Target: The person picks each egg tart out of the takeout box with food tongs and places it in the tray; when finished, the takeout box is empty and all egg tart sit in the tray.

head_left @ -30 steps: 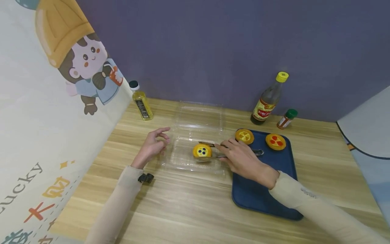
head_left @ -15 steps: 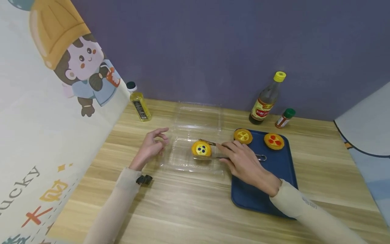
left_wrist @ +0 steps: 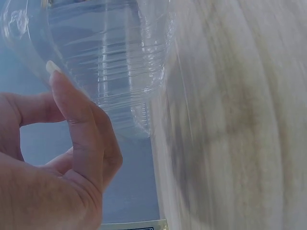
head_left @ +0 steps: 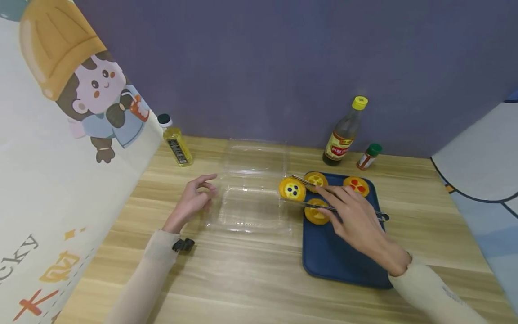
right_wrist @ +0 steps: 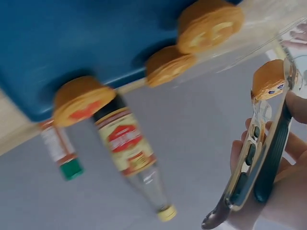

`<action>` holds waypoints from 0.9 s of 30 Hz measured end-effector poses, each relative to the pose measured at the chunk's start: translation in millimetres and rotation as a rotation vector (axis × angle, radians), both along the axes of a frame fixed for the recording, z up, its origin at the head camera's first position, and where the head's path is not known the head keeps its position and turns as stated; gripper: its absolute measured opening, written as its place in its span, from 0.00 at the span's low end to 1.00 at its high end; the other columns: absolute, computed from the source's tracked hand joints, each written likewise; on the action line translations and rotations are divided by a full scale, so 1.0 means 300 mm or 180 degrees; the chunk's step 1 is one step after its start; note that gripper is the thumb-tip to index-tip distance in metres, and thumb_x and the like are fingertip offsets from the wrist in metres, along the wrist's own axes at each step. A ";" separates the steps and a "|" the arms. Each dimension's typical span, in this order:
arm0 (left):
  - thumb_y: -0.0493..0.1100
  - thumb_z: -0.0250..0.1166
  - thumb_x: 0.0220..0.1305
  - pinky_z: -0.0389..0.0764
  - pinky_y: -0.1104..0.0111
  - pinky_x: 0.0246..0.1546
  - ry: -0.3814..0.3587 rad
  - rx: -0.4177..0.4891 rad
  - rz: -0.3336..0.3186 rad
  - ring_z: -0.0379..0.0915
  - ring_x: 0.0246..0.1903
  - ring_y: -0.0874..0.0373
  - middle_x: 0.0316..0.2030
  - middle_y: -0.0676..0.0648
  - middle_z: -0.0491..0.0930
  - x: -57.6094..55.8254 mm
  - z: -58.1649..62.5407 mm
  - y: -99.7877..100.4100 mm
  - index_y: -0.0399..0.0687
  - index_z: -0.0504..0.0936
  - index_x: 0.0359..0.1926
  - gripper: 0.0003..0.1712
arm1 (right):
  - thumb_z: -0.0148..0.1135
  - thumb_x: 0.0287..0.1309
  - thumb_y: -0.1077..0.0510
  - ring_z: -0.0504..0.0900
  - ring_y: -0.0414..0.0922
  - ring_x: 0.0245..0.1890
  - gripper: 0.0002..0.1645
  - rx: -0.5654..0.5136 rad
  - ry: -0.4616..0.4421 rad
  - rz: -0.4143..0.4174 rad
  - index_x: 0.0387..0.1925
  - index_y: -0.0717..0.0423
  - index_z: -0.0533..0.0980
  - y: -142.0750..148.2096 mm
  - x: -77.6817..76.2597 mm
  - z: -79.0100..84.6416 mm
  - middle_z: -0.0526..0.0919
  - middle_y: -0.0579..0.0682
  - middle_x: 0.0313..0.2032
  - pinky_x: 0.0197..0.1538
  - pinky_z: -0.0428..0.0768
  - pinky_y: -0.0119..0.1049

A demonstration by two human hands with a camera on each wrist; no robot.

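Note:
My right hand [head_left: 359, 220] holds a pair of metal tongs [right_wrist: 274, 163] with dark grip pads. Between the tongs' ends is a small tart [head_left: 292, 190] with blue dots on a yellow top, held up between the clear plastic container [head_left: 248, 230] and the blue tray [head_left: 340, 270]. The lidded container lies opened flat. At its left edge is my left hand [head_left: 191, 203], fingers loosely bent; whether it touches the rim I cannot tell. On the tray sit a yellow-topped tart [head_left: 315, 179], another yellow-topped tart [head_left: 314, 213] nearer me, and a red-topped tart [head_left: 356, 185].
An oil bottle [head_left: 176, 146] stands at the back left. Behind the tray are a dark sauce bottle [head_left: 340, 143] with a yellow cap and a small green-capped jar [head_left: 367, 158]. A purple wall [head_left: 259, 72] closes off the table's back edge.
The tongs and the blue-dotted tart have moved right, from over the container to the tray's left edge. The nearer yellow-topped tart now shows beneath the tongs. The left hand stays by the container.

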State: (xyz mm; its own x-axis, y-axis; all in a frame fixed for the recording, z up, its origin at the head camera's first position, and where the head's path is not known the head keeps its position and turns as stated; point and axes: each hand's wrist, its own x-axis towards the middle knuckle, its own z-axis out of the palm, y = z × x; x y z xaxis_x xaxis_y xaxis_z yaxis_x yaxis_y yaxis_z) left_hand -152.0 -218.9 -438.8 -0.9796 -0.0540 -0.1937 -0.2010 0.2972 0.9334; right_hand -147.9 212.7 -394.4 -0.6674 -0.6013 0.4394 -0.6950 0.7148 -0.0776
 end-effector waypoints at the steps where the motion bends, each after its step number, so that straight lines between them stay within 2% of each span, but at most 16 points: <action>1: 0.29 0.59 0.68 0.86 0.62 0.21 -0.0001 -0.0009 -0.0005 0.73 0.20 0.58 0.54 0.32 0.74 0.001 0.000 -0.001 0.42 0.68 0.76 0.35 | 0.77 0.58 0.55 0.81 0.55 0.52 0.38 -0.0008 0.0014 -0.0029 0.70 0.53 0.76 0.018 0.003 0.001 0.84 0.56 0.56 0.51 0.85 0.53; 4: 0.28 0.59 0.67 0.87 0.60 0.22 -0.0013 -0.0044 -0.0034 0.74 0.20 0.57 0.53 0.32 0.75 0.003 0.000 -0.005 0.41 0.67 0.76 0.36 | 0.74 0.61 0.53 0.80 0.56 0.52 0.37 -0.0001 0.0012 -0.0141 0.70 0.54 0.75 0.076 0.011 0.002 0.84 0.58 0.57 0.51 0.83 0.55; 7: 0.27 0.58 0.66 0.87 0.58 0.23 -0.0027 -0.0084 -0.0082 0.75 0.20 0.57 0.52 0.33 0.75 0.003 0.001 -0.009 0.41 0.67 0.76 0.36 | 0.62 0.72 0.43 0.80 0.57 0.51 0.32 0.0014 -0.0015 -0.0278 0.70 0.54 0.75 0.134 0.023 0.006 0.84 0.59 0.57 0.50 0.82 0.56; 10: 0.29 0.59 0.68 0.88 0.59 0.24 -0.0041 -0.0090 -0.0146 0.76 0.22 0.57 0.53 0.32 0.75 0.000 0.005 -0.011 0.40 0.66 0.76 0.36 | 0.48 0.76 0.35 0.79 0.58 0.52 0.36 0.0015 -0.0034 -0.0416 0.69 0.55 0.75 0.189 0.037 0.011 0.84 0.59 0.57 0.50 0.82 0.57; 12: 0.30 0.59 0.69 0.87 0.61 0.24 -0.0069 -0.0082 -0.0169 0.77 0.24 0.56 0.54 0.32 0.74 -0.003 0.008 -0.013 0.40 0.66 0.76 0.35 | 0.43 0.76 0.33 0.79 0.58 0.52 0.39 0.0031 -0.0021 -0.0492 0.68 0.55 0.76 0.221 0.046 0.013 0.84 0.59 0.56 0.49 0.82 0.58; 15: 0.32 0.59 0.71 0.87 0.64 0.24 -0.0105 -0.0042 -0.0233 0.77 0.28 0.56 0.56 0.31 0.73 0.001 0.013 -0.023 0.40 0.64 0.78 0.36 | 0.47 0.76 0.34 0.79 0.58 0.52 0.37 0.0052 0.0008 -0.0550 0.68 0.56 0.77 0.264 0.056 0.010 0.84 0.59 0.55 0.46 0.83 0.57; 17: 0.30 0.58 0.71 0.86 0.65 0.24 -0.0124 -0.0013 -0.0298 0.77 0.29 0.56 0.56 0.31 0.72 0.002 0.015 -0.031 0.40 0.62 0.78 0.37 | 0.56 0.75 0.39 0.80 0.58 0.51 0.33 0.0071 0.0010 -0.0592 0.68 0.57 0.77 0.293 0.063 0.004 0.84 0.59 0.55 0.43 0.83 0.55; 19: 0.29 0.58 0.70 0.86 0.65 0.25 -0.0114 0.0015 -0.0391 0.76 0.30 0.57 0.56 0.32 0.71 0.004 0.017 -0.036 0.39 0.60 0.79 0.38 | 0.66 0.70 0.47 0.80 0.58 0.50 0.31 0.0077 -0.0001 -0.0649 0.68 0.57 0.76 0.322 0.071 -0.006 0.84 0.59 0.55 0.41 0.84 0.55; 21: 0.27 0.58 0.69 0.86 0.65 0.25 -0.0097 0.0036 -0.0458 0.77 0.30 0.57 0.55 0.32 0.70 0.005 0.017 -0.040 0.39 0.59 0.79 0.40 | 0.73 0.62 0.54 0.80 0.59 0.50 0.34 0.0082 -0.0013 -0.0697 0.68 0.58 0.76 0.350 0.078 -0.019 0.85 0.60 0.53 0.42 0.83 0.55; 24: 0.27 0.58 0.69 0.87 0.64 0.26 -0.0073 0.0033 -0.0504 0.78 0.31 0.56 0.55 0.32 0.70 0.003 0.016 -0.039 0.38 0.58 0.80 0.40 | 0.77 0.54 0.59 0.80 0.59 0.48 0.38 0.0075 -0.0005 -0.0735 0.67 0.59 0.77 0.388 0.086 -0.043 0.85 0.61 0.52 0.43 0.83 0.55; 27: 0.28 0.58 0.70 0.88 0.62 0.27 -0.0092 0.0005 -0.0509 0.79 0.33 0.54 0.56 0.31 0.70 0.004 0.015 -0.037 0.39 0.58 0.80 0.40 | 0.77 0.54 0.58 0.81 0.59 0.44 0.36 0.0075 0.0024 -0.0722 0.66 0.60 0.78 0.416 0.091 -0.068 0.86 0.61 0.49 0.43 0.82 0.55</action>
